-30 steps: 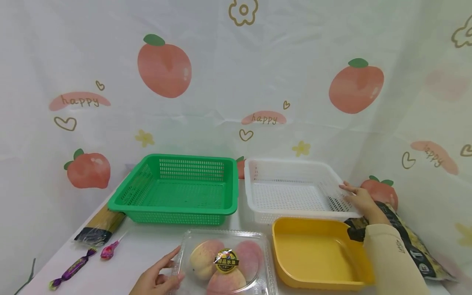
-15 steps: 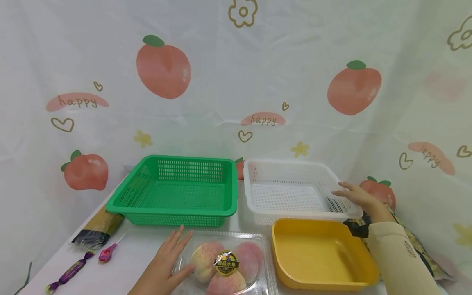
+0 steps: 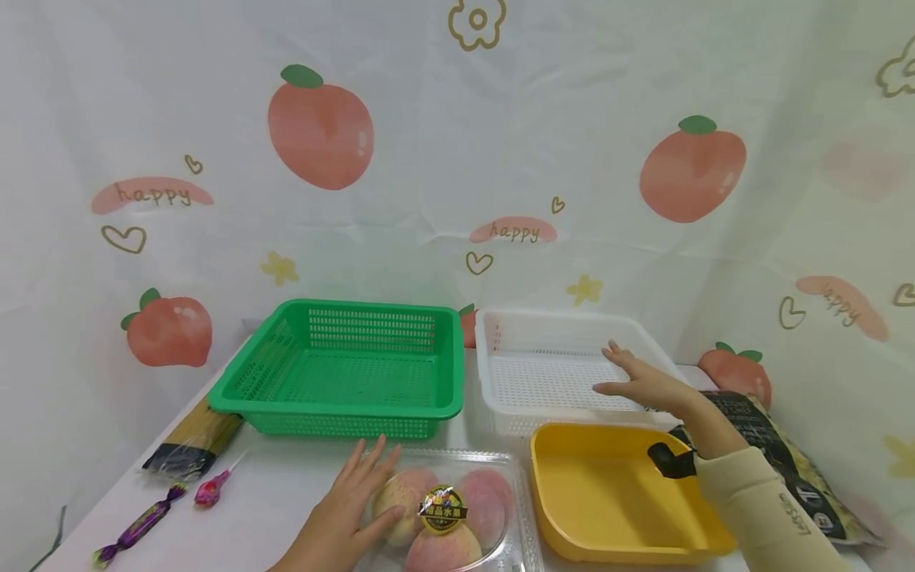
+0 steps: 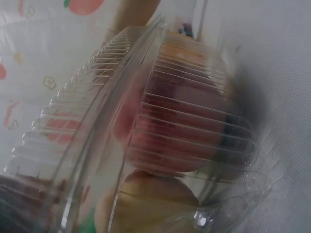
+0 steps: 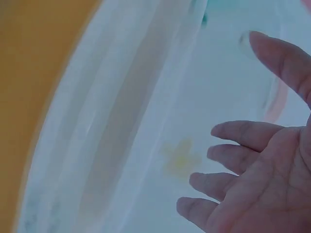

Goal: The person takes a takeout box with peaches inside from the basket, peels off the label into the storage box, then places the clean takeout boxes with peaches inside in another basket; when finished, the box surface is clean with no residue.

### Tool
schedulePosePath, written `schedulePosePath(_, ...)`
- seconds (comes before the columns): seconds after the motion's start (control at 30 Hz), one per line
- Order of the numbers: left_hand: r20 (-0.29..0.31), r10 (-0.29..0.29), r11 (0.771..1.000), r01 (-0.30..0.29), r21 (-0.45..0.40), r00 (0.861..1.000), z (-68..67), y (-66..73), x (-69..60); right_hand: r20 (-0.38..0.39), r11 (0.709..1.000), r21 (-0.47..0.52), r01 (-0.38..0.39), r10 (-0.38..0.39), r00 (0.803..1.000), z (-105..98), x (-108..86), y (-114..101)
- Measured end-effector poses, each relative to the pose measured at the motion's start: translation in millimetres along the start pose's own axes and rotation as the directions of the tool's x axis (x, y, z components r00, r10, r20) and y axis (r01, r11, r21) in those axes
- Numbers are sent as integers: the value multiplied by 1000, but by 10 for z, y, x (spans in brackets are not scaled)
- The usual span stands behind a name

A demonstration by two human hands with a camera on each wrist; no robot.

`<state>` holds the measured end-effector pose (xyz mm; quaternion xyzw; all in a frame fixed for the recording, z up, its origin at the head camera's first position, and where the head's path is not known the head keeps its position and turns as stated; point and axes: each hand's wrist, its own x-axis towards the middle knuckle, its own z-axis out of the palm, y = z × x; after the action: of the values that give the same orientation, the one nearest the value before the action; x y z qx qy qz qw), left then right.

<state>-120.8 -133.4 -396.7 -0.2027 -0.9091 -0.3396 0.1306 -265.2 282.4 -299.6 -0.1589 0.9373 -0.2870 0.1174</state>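
Note:
A clear plastic box of peaches (image 3: 493,508) with a round black-and-gold label lies at the table's near edge; ribbed walls of the same box (image 4: 184,121) fill the left wrist view. My left hand (image 3: 346,508) is spread over the box's left side, fingers straight; whether it touches the lid I cannot tell. My right hand (image 3: 646,385), fingers extended and holding nothing, hovers over the front right part of the white basket (image 3: 500,405). In the right wrist view its palm (image 5: 272,194) faces the camera. The yellow tub (image 3: 615,508) sits below the right forearm.
A green basket (image 3: 343,411) stands left of the white one. At the left lie a noodle packet (image 3: 196,437), a pink lollipop (image 3: 210,488) and a purple wrapped candy (image 3: 139,526). A black-and-yellow bag (image 3: 793,461) lies at the right. A printed curtain (image 3: 429,119) hangs behind.
My left hand has come off the box's left edge and opened out over its lid. The right hand has left the white basket's right rim and moved left over the basket.

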Motion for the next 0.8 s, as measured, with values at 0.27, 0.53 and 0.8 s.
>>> schedulePosePath(0.27, 57, -38, 999, 39, -3, 998, -30, 39, 14, 30, 965, -154, 213, -211, 977, 378, 10, -510)
schedulePosePath(0.53, 56, -39, 999, 40, -25, 998, -13, 34, 16, 100, 904, -189, 385, -372, 923, 691, -14, -838)
schedulePosePath(0.8, 38, -45, 999, 46, -23, 998, -10, 29, 8, 168, 862, -169, 478, -452, 876, 888, -92, -1161)
